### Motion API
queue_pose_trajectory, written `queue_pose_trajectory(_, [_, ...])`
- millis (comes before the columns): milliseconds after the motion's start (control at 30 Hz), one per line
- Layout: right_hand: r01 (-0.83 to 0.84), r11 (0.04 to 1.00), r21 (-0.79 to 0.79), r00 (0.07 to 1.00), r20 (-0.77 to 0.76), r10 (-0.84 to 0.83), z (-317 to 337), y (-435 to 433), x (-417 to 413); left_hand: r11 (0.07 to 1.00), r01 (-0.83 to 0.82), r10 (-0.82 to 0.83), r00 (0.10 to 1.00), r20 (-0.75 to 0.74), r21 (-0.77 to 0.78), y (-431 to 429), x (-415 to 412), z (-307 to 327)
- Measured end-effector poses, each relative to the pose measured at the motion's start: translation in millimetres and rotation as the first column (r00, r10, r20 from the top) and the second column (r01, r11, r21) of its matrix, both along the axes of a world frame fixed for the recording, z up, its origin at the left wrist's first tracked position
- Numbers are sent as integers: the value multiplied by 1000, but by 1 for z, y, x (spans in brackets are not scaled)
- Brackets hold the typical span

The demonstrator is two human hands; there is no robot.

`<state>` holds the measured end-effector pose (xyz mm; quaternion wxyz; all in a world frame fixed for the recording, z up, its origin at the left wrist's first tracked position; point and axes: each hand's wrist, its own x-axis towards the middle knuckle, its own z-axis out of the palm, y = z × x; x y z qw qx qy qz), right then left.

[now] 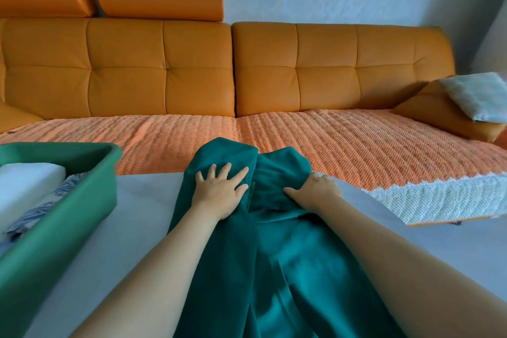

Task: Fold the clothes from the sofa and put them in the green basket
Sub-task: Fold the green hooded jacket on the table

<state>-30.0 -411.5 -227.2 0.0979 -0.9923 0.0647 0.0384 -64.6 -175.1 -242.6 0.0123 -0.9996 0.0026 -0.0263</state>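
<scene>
A teal garment (274,269) lies spread on a pale counter (142,228), its far end reaching the orange sofa (164,68). The left hand (219,192) presses flat on the cloth, fingers straight and spread. Just right of it, the right hand (315,189) grips a bunched fold of the same garment, fingers curled, thumb pointing toward the left hand. Well left of the left hand sits the green basket (82,195), holding folded clothes (27,184). Far right of the right hand, a cushion (477,96) rests on the sofa.
</scene>
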Motion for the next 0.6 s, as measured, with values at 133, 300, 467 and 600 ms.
queue_pose_trajectory(133, [-17, 988, 152, 1000, -6, 18, 14, 1, -2, 994, 102, -100, 993, 64, -27, 0, -5, -1])
queue_pose_trajectory(300, [197, 742, 641, 980, -154, -127, 43, 14, -10, 993, 50, -60, 993, -98, -103, -2, -5, 7])
queue_pose_trajectory(467, [79, 590, 803, 989, -137, 54, 85, 40, -23, 831, 19, -114, 984, -136, -556, 14, -5, 23])
queue_pose_trajectory(600, [-166, 596, 785, 949, -36, 312, 106, 95, -31, 107, -203, 78, 978, -195, -973, 23, -7, 47])
